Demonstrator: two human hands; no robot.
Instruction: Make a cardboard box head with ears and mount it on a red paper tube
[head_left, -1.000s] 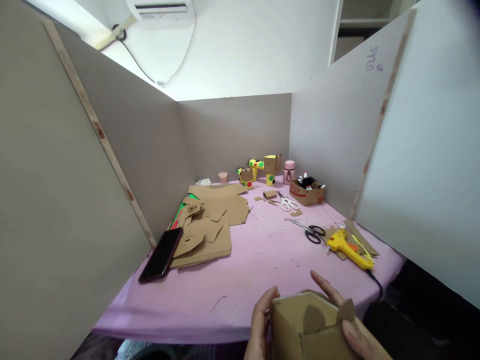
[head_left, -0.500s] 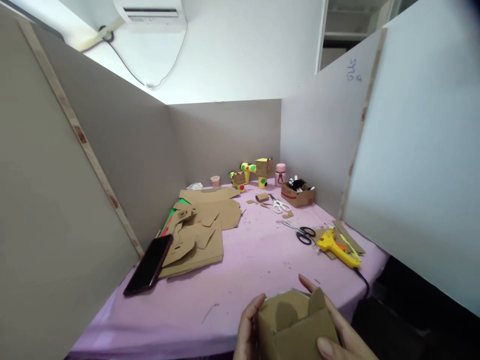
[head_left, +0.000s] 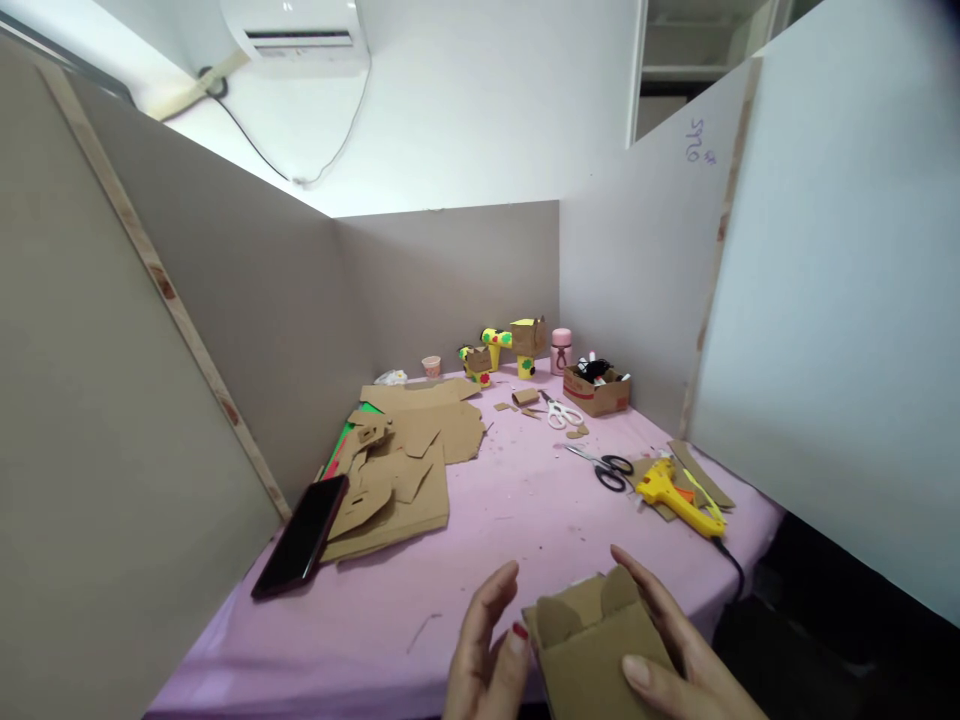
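Cardboard box (head_left: 596,665) at five o'clock, gripped by the right hand (head_left: 694,660), is best pressed on its flat faces, sparing the rounded tabs (head_left: 619,592), while the left hand (head_left: 480,655) hovers open just beside it.

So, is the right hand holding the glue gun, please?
No, the right hand holds the cardboard box, while the glue gun lies beside the black-handled scissors.
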